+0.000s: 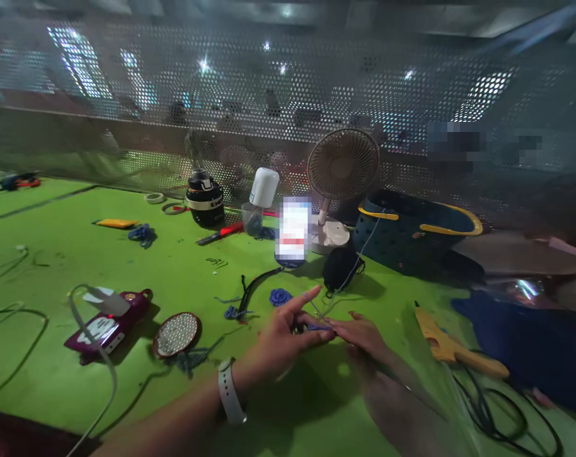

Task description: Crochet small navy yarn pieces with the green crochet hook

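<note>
My left hand (288, 330) is closed in a pinch on a small blue-purple crochet piece (316, 327), its index finger raised. Pale yarn (352, 274) runs from the dark basket (402, 244) down to this finger. Against the piece, my right hand (366, 336) is pinched too, and a thin crochet hook (411, 391) shows past its wrist; the hook's tip is hidden. Just beyond my left hand lies a blue-purple crocheted flower (281, 297). A lit phone (292, 231) stands upright behind it, its screen blurred out.
A fan (343, 165), black jug (205, 200) and white bottle (265, 187) stand near the perforated screen. At left lie a maroon device (120, 330) with a cable and a round studded object (176, 335). A yellow glue gun (452, 349) and dark blue cloth (530, 355) lie right.
</note>
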A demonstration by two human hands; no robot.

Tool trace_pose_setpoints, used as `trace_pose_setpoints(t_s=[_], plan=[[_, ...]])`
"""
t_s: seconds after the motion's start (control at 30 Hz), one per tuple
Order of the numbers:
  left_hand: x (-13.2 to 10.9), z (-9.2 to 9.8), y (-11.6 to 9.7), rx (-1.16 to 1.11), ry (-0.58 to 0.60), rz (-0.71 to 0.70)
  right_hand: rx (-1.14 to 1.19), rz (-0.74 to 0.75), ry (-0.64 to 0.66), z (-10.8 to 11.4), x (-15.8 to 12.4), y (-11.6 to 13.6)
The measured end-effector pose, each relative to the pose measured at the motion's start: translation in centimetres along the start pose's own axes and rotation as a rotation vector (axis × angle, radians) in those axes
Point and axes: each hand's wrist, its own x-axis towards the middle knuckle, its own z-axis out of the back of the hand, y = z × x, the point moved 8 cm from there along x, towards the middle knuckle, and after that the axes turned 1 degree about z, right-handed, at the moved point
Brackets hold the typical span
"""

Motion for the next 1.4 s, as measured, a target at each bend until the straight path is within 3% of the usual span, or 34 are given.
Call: trace_pose_setpoints(t_s=[0.2,0.33,0.43,0.6,0.83,0.93,1.1,1.23,1.4], plan=[[-0.3,0.2,-0.4,0.191,-0.063,-0.150,-0.005,0.001,-0.038,0.0,0.2,0.5],[-0.5,0.3,-0.3,0.239,-0.084,-0.195,-0.007,-0.122,-0.100,0.5,0.5,0.7],[-0.6,0.5,0.0,0.248,-0.083,-0.178,0.029,-0.231,-0.148,0.8,0.5,0.0],[-0.8,0.0,0.2,0.073,-0.038,-0.083,0.136,-0.174,-0.148,0.7,0.4,-0.5],[-0.4,-0.2,0.5,0.006,-0.076,-0.086,0.054,-0.270,-0.109,0.3,-0.2,-0.8],[-0.5,-0.2,1.0,-0.062,-0.096,-0.088,0.031,-0.191,-0.150,0.4,-0.3,-0.2],[-0.7,-0.4,1.4,-0.122,-0.099,-0.082,-0.161,0.020,0.012,-0.6,-0.4,0.4],[-0.6,-0.8,1.4,-0.218,-0.043,-0.070,-0.356,0.175,0.078,-0.7,-0.9,0.1],[-0.3,-1.1,2.0,-0.337,0.058,-0.017,-0.480,0.351,0.060,-0.2,-1.0,1.1]])
